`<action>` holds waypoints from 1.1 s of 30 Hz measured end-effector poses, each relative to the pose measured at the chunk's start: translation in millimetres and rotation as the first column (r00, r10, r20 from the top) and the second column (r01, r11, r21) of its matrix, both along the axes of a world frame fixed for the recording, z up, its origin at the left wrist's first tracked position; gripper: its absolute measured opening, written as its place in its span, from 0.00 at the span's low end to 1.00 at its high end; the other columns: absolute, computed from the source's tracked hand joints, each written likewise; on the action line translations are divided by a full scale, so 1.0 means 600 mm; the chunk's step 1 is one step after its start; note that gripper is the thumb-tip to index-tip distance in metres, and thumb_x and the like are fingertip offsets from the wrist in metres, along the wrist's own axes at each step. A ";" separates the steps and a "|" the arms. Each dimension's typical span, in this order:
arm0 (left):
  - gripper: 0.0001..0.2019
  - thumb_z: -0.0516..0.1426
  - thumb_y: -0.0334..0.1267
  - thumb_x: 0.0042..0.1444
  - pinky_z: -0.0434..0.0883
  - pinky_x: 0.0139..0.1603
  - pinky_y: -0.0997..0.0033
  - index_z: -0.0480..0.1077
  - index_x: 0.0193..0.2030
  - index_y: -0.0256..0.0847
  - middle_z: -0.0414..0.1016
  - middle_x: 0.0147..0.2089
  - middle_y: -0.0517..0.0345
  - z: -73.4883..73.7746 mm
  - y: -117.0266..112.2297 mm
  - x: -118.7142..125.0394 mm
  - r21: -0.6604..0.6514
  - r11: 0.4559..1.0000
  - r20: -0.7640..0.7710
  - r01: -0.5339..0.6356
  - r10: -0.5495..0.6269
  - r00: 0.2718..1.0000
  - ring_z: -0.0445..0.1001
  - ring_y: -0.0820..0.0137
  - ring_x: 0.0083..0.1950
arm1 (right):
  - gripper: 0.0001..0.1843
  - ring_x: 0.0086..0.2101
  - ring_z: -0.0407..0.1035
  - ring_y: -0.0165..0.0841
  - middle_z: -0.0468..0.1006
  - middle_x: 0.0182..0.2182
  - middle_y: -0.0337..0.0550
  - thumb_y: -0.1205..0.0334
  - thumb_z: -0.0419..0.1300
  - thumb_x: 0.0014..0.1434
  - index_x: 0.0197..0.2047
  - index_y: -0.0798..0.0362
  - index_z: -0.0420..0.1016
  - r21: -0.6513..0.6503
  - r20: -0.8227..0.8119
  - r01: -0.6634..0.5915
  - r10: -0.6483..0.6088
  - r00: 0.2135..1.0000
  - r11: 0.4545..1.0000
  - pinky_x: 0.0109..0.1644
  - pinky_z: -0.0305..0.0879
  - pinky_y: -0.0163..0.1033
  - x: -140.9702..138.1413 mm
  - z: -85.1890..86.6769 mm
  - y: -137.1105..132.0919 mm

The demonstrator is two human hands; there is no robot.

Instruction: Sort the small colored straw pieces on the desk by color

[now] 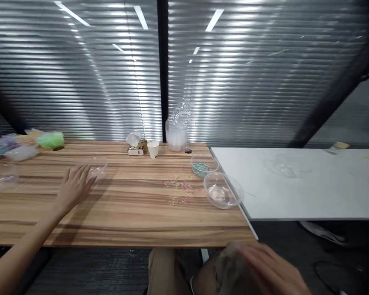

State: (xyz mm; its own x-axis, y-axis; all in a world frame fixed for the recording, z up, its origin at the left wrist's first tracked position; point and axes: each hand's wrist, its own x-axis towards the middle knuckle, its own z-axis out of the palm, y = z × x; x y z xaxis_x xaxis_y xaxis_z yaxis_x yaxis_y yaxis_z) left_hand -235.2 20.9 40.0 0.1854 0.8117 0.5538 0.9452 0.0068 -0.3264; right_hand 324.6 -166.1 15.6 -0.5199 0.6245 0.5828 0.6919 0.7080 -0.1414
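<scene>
My left hand (74, 185) reaches over the left part of the wooden table, palm down with the fingers stretched out and apart. Its fingertips overlap a clear plastic bowl (100, 164); I cannot tell whether they touch it. My right hand (270, 266), blurred, is low over my leg below the table edge, fingers extended and holding nothing visible. Small pink and yellow-green pieces (184, 185) lie scattered right of the table's middle. Beside them stand a clear bowl of blue-green pieces (201, 169) and, nearer me, another clear bowl (223, 192) with no visible contents.
At the back are a tissue pack (136, 148), a paper cup (153, 150) and a clear plastic bag (176, 133). Colourful bagged items (49, 140) lie far left, above another clear container (1, 180). A white table (310, 196) adjoins on the right, bearing a cork-topped jar (338, 148).
</scene>
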 end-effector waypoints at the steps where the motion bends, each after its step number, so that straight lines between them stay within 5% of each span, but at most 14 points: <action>1: 0.25 0.40 0.43 0.63 0.43 0.64 0.54 0.55 0.59 0.25 0.61 0.60 0.40 -0.004 0.006 0.014 -0.023 1.000 -0.024 0.019 -0.019 1.000 0.55 0.59 0.63 | 0.25 0.40 0.72 0.33 0.77 0.41 0.42 0.68 0.51 0.62 0.62 0.45 0.57 0.000 -0.040 0.098 -0.098 0.994 0.995 0.43 0.70 0.34 0.005 0.005 0.014; 5: 0.27 0.46 0.42 0.60 0.43 0.63 0.49 0.53 0.61 0.24 0.71 0.51 0.40 -0.009 0.038 0.039 -0.144 0.987 -0.068 -0.078 0.069 0.995 0.67 0.58 0.54 | 0.24 0.29 0.72 0.34 0.77 0.31 0.43 0.60 0.49 0.64 0.62 0.52 0.56 -0.194 0.155 0.460 -0.436 0.886 0.866 0.31 0.68 0.36 0.015 0.014 0.087; 9: 0.24 0.47 0.36 0.59 0.48 0.60 0.46 0.55 0.61 0.25 0.73 0.48 0.39 0.003 0.067 0.046 -0.238 0.960 -0.024 -0.149 0.147 0.989 0.71 0.57 0.49 | 0.23 0.39 0.72 0.39 0.77 0.38 0.47 0.56 0.52 0.63 0.60 0.52 0.59 -0.294 0.318 0.622 -0.539 0.780 0.726 0.35 0.66 0.37 0.010 0.016 0.149; 14: 0.21 0.44 0.35 0.60 0.51 0.58 0.41 0.59 0.57 0.26 0.65 0.57 0.35 0.011 0.079 0.090 -0.051 0.995 0.040 -0.082 0.084 0.996 0.65 0.51 0.55 | 0.15 0.40 0.72 0.39 0.77 0.39 0.48 0.53 0.50 0.64 0.49 0.51 0.68 -0.280 0.344 0.657 -0.566 0.749 0.700 0.37 0.62 0.35 -0.007 0.018 0.199; 19: 0.21 0.42 0.38 0.60 0.47 0.62 0.43 0.62 0.55 0.30 0.66 0.56 0.38 -0.015 0.082 0.186 -0.006 0.986 0.168 0.165 -0.162 0.972 0.64 0.53 0.57 | 0.17 0.42 0.71 0.40 0.77 0.39 0.48 0.50 0.47 0.65 0.50 0.50 0.67 -0.278 0.325 0.696 -0.618 0.716 0.662 0.37 0.62 0.36 -0.014 0.012 0.261; 24: 0.25 0.39 0.47 0.61 0.55 0.62 0.55 0.62 0.55 0.32 0.66 0.57 0.41 -0.062 0.098 0.310 -0.142 0.865 0.491 0.482 -0.361 0.793 0.63 0.58 0.59 | 0.19 0.43 0.70 0.41 0.74 0.45 0.49 0.54 0.44 0.67 0.58 0.51 0.60 -0.318 0.263 0.714 -0.666 0.698 0.623 0.39 0.62 0.38 -0.016 0.011 0.318; 29: 0.31 0.37 0.51 0.61 0.50 0.65 0.57 0.55 0.62 0.28 0.51 0.66 0.41 -0.101 0.125 0.395 -0.401 0.731 0.642 0.552 -0.206 0.739 0.50 0.60 0.67 | 0.24 0.44 0.69 0.42 0.72 0.47 0.52 0.56 0.44 0.67 0.64 0.54 0.51 -0.326 0.233 0.701 -0.664 0.710 0.635 0.41 0.63 0.39 -0.002 0.008 0.342; 33: 0.33 0.38 0.54 0.60 0.47 0.66 0.56 0.54 0.63 0.30 0.47 0.67 0.42 -0.112 0.152 0.416 -0.425 0.693 0.659 0.582 -0.203 0.724 0.46 0.59 0.68 | 0.24 0.42 0.69 0.41 0.73 0.44 0.51 0.57 0.44 0.66 0.64 0.54 0.51 -0.268 0.137 0.682 -0.674 0.726 0.680 0.40 0.64 0.40 0.001 -0.017 0.331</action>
